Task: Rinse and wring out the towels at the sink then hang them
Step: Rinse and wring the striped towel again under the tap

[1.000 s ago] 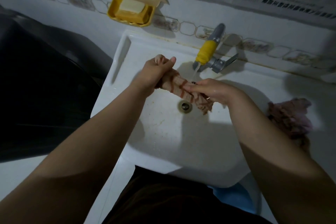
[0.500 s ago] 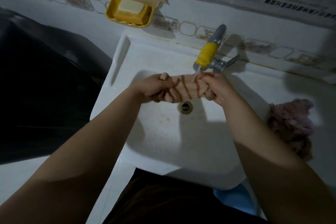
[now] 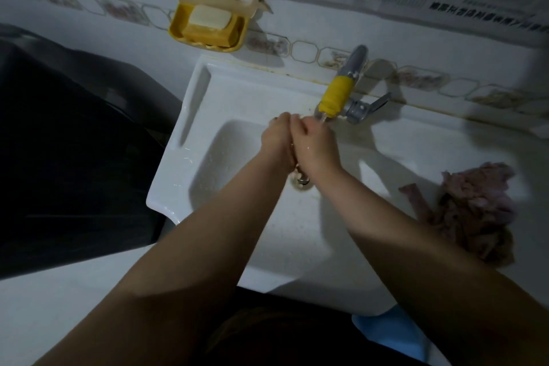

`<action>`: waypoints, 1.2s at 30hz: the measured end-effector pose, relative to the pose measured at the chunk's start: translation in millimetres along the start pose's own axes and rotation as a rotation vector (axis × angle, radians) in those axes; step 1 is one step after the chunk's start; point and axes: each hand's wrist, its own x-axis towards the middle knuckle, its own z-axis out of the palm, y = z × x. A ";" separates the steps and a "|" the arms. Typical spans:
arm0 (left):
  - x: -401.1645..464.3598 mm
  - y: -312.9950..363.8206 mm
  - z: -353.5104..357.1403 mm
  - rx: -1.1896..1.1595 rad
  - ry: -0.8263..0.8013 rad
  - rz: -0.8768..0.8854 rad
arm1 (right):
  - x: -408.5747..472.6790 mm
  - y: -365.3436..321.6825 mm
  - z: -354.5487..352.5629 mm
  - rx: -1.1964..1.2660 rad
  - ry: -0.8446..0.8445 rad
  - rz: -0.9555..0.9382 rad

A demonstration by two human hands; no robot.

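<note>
Left hand [image 3: 277, 142] and right hand [image 3: 315, 145] pressed together under tap [image 3: 335, 96], towel [image 3: 298, 168] barely visible between. Likely splashing onto counter [image 3: 430, 142] from squeezing under running water.

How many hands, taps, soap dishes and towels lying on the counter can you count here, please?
Hands: 2, left hand, right hand
Tap: 1
Soap dish: 1
Pink towel on the counter: 1
Total: 5

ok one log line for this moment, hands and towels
left hand + right hand: pressed together under tap, striped towel mostly hidden between them | pink towel: on sink ledge, waiting
</note>
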 end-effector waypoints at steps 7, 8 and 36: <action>-0.5 4.9 8.2 0.138 0.044 0.069 | 10.7 -8.3 -3.8 0.137 0.083 0.083; 4.2 9.0 2.5 0.256 0.050 0.120 | 4.6 -11.3 -0.9 0.076 0.063 0.030; -0.1 70.0 -68.9 1.257 -0.444 0.225 | 27.4 31.8 -80.0 -0.295 -0.697 -0.008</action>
